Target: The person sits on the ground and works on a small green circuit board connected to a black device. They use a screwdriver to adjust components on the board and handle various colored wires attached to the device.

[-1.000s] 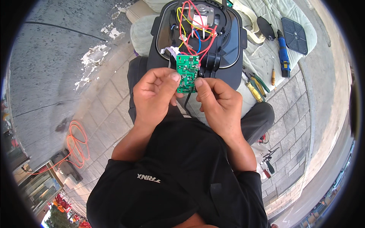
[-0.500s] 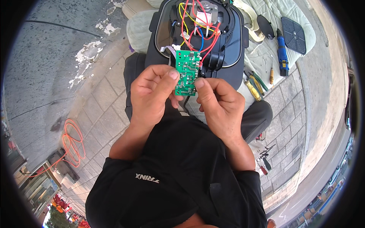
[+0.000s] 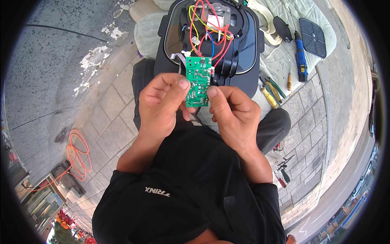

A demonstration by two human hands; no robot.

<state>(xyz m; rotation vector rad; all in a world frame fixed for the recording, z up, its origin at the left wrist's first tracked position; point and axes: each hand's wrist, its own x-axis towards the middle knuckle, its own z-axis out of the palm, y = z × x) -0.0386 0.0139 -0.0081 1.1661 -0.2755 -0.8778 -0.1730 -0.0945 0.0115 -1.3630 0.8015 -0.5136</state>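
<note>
Between my two hands is a green circuit board [image 3: 198, 81], its component side facing up. My left hand [image 3: 164, 99] pinches its left edge with the thumb on top. On the right edge, the thumb and bent fingers of my right hand [image 3: 235, 112] grip the board. A pale ribbon cable [image 3: 179, 57] and red, yellow and blue wires [image 3: 215, 44] run by the board's far end. Behind it lies an opened black appliance [image 3: 248, 77] with a glossy panel, its wiring and a metal part with a white label exposed.
Right of the appliance, on a pale quilted cloth [image 3: 290, 61], lie a blue power screwdriver [image 3: 301, 61], a black perforated plate [image 3: 313, 38], pliers [image 3: 276, 88] and a yellow-handled screwdriver [image 3: 269, 97]. An orange cord [image 3: 77, 156] lies coiled on the paving at left.
The board has come slightly down toward me and a little left, both hands still holding it. The appliance's wires have shifted slightly.
</note>
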